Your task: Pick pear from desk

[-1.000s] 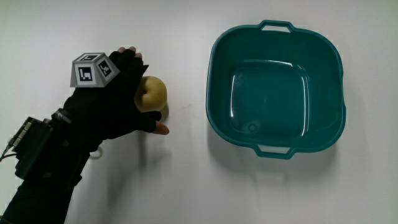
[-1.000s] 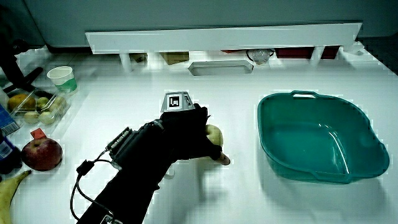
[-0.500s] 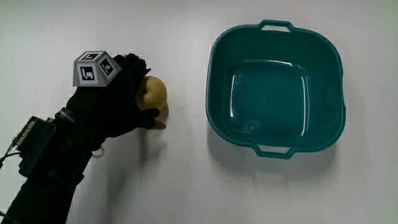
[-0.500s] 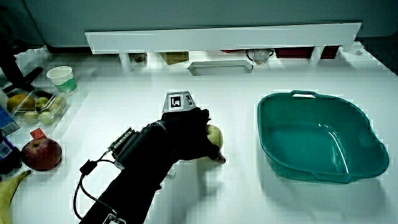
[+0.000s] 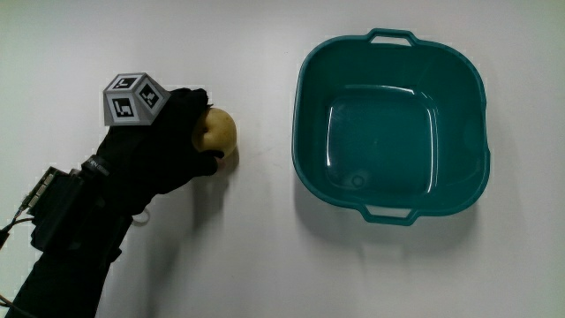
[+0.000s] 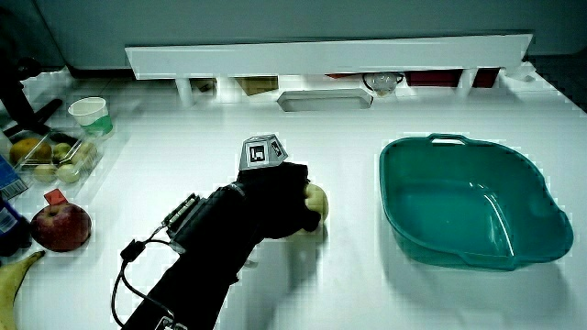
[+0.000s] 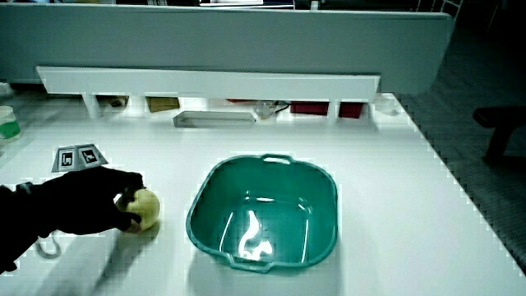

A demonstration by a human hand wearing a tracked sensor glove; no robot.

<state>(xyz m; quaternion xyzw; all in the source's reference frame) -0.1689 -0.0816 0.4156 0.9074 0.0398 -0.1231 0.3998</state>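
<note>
A hand (image 5: pixel 163 146) in a black glove, a small patterned cube (image 5: pixel 132 97) riding its back, closes around a round yellow-green pear (image 5: pixel 216 132) on the white desk (image 5: pixel 265 256) at centre-left of the main view. The fruit sits at the fingertip end of the hand, on the side toward an empty teal plastic basin (image 5: pixel 391 53) that fills the frame's right half, well apart from it. Fingers curl over and under the pear, leaving only its basin-facing side showing; the grip looks closed on it. In both side views the pear (image 6: pixel 315 198) (image 7: pixel 145 207) appears to rest on the desk, so the lift seems not yet begun, and a straight raise should clear it. A red apple (image 6: pixel 61 226) lies at the frame's lower left in a side view.
</note>
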